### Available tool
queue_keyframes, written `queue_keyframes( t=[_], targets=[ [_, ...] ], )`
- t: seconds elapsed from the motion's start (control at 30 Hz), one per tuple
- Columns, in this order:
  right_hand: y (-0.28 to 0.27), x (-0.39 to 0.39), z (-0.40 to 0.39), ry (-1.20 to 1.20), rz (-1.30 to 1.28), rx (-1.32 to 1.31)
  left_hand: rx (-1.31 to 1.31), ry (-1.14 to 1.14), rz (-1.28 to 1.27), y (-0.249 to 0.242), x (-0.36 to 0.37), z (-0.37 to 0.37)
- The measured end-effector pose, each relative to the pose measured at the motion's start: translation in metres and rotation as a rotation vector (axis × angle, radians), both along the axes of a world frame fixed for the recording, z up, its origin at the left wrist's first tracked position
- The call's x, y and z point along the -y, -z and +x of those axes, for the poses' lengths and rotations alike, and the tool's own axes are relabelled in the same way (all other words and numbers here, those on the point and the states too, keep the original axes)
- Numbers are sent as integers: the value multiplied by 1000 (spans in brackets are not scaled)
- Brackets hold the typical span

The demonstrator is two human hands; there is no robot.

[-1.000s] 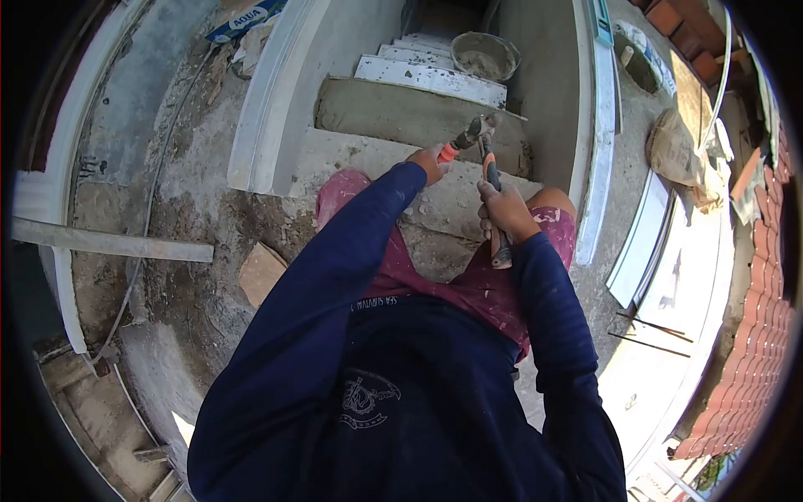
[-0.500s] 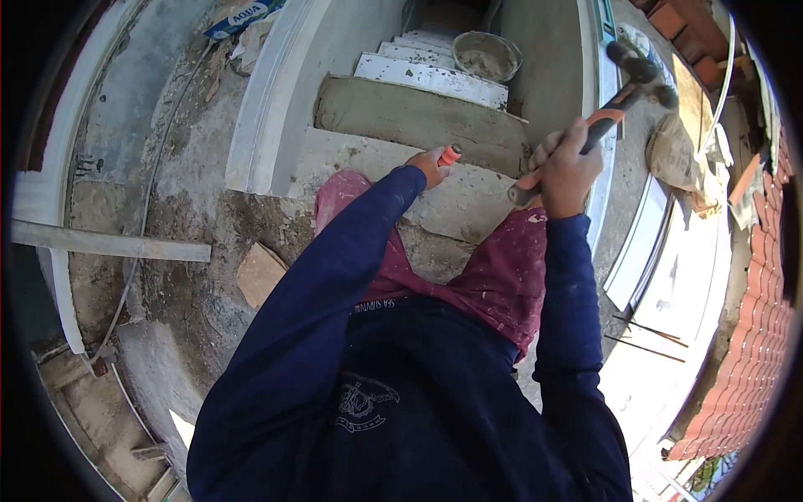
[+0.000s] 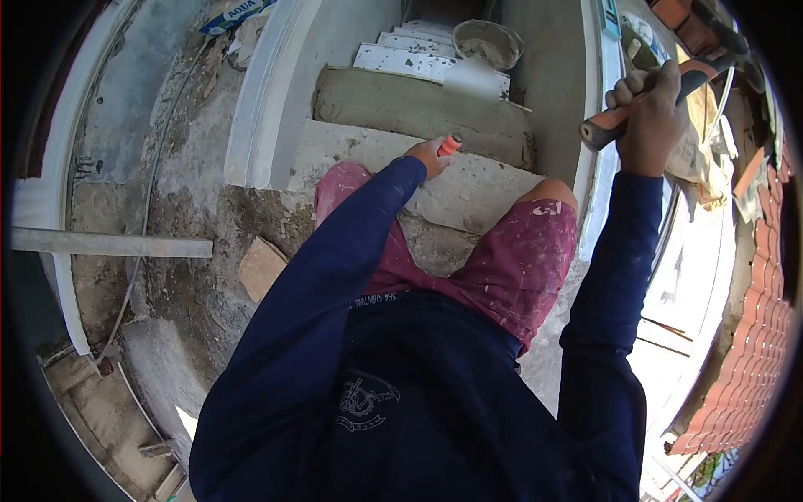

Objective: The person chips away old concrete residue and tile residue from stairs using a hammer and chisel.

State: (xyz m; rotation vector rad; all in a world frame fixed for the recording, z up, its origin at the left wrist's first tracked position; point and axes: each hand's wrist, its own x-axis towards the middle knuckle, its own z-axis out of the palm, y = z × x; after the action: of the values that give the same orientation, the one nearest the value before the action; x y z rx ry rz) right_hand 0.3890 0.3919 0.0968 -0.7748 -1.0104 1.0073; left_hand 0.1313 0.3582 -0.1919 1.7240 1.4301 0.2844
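My right hand point(image 3: 648, 113) is raised high at the upper right, gripping the orange and black handle of a hammer point(image 3: 661, 92); the hammer's head reaches toward the frame's top right corner. My left hand point(image 3: 428, 156) rests low on a concrete step point(image 3: 468, 188), closed around an orange-handled chisel point(image 3: 450, 144) whose tip I cannot see. Both arms wear dark blue sleeves, and my knees in stained maroon shorts frame the step.
Rough cement steps point(image 3: 401, 105) climb ahead, with a mortar bucket point(image 3: 488, 42) at the top. White ledges point(image 3: 259, 92) flank the stairs. A loose tile piece point(image 3: 261, 268) and a wooden plank point(image 3: 109, 244) lie at left. Red roof tiles point(image 3: 761, 335) run along the right.
The hammer went from resting on the chisel's head to swung up and back to the right, higher now. My left hand and the chisel stayed on the step.
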Motion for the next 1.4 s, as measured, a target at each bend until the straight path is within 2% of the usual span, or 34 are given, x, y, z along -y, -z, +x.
queue_keyframes(
  t=[0.03, 0.07, 0.1, 0.13, 0.2, 0.27, 0.37, 0.43, 0.5, 0.57, 0.6, 0.63, 0.7, 0.73, 0.8, 0.9, 0.93, 1.0, 1.03, 1.1, 1.13, 1.17, 1.2, 1.23, 1.27, 1.33, 1.37, 1.4],
  targets=[
    [19, 39, -55, 232, -326, 142, -22, -1, -18, -2, -2, -1],
    [76, 69, -74, 230, -524, 559, -46, 3, -29, -6, -4, -2],
    [136, 93, -62, -306, -924, 671, -63, 7, -45, -6, -1, 1],
    [178, 107, -62, -333, -978, 626, -48, 9, -48, 1, 7, 3],
    [130, 102, -46, -416, -1177, 259, -20, 6, -24, 15, -4, 1],
    [75, 96, -35, -290, -1033, 392, -37, 4, -56, 14, -1, 2],
    [-19, 69, -10, -56, -690, 341, -32, 7, -40, 8, -3, 1],
    [-62, 45, 1, 55, -391, 278, -29, 4, -27, 7, -3, 2],
    [-69, 19, -9, 358, -244, 229, -43, -18, -31, 12, -1, 2],
    [12, 20, -14, 160, -140, 96, -48, -9, -28, 16, 3, 3],
    [46, 53, -56, 253, -470, 242, -51, -5, -12, 13, -1, 2],
    [136, 80, -62, 127, -557, 635, -40, -12, -20, 12, -5, 0],
    [152, 114, -70, -366, -1140, 319, -9, -20, -46, 15, -2, 1],
    [144, 99, -63, -365, -1105, 305, -7, -38, -8, 10, -19, 0],
    [116, 108, -34, -352, -1129, 245, -5, -41, -25, 17, 0, 2],
    [8, 84, -8, -163, -790, 380, 12, -30, -21, 22, -3, 1],
    [-32, 76, -7, -63, -705, 327, 14, -25, -42, 22, -3, 2],
    [-71, 42, 11, 13, -395, 225, 14, -23, -94, 17, -4, 1],
    [-77, 25, 14, 80, -252, 197, 17, -37, -73, 17, -4, 0],
    [-48, 6, 0, 228, -100, 126, 28, -64, -36, 17, 1, 2],
    [3, 10, -7, 128, -123, 8, 10, -59, -38, 17, 1, 3],
    [24, 49, -58, 267, -456, 177, -10, -58, -32, 19, 0, 4],
    [99, 76, -69, 172, -596, 551, -34, -53, -26, 22, 0, 3],
    [133, 102, -66, -388, -1022, 580, -14, -49, -23, 32, 5, 3],
    [160, 112, -62, -438, -1151, 351, 5, -46, -18, 44, 10, 0],
    [130, 99, -50, -406, -1130, 270, -61, -91, 56, 45, 0, 0],
    [110, 108, -39, -372, -1152, 210, -39, -80, 6, 44, 8, 0],
    [80, 101, -32, -321, -1050, 292, -16, -72, -24, 37, -1, -1]
  ],
)
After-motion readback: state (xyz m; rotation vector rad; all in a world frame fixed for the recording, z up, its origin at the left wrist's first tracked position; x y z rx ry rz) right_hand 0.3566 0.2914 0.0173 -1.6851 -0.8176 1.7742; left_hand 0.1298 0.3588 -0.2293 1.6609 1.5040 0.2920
